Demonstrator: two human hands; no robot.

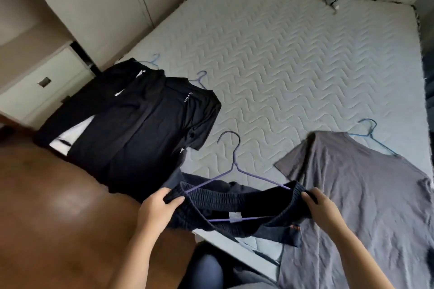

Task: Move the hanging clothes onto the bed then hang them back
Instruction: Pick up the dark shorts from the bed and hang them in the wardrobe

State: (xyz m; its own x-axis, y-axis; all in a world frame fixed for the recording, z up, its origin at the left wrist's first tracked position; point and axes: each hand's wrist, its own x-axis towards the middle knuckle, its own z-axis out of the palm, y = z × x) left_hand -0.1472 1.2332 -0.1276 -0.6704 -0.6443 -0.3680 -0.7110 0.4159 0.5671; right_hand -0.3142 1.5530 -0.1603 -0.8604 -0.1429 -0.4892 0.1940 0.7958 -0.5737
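White quilted mattress (293, 58) fills most of the view, w/ wood floor (58, 195) at the near left. Grey tee (366, 195) lies flat on the near right part of the bed, on a blue hanger (368, 132). Black garments (141, 124) are stacked at the left edge, partly over the side, hanger hooks poking out at the top. Navy shorts (234, 199) are the item in hand: held over the near bed edge, btwn the two piles, waistband stretched across a purple hanger (232, 159). Left hand (157, 209) pinches the left end of the waistband, thumb on top; right hand (321, 206) grips the right end the same way.

Step, prob.: setting the shorts down on the bed, or seating them on the hanger; can't tell which. To do it well: keep even tension both sides so the elastic doesn't slip off the hanger arms, keep the hook pointing away and flat, and land the shorts in the bare gap w/o overlapping the tee's sleeve. Let go only once the fabric rests fully on the mattress, not over the edge.
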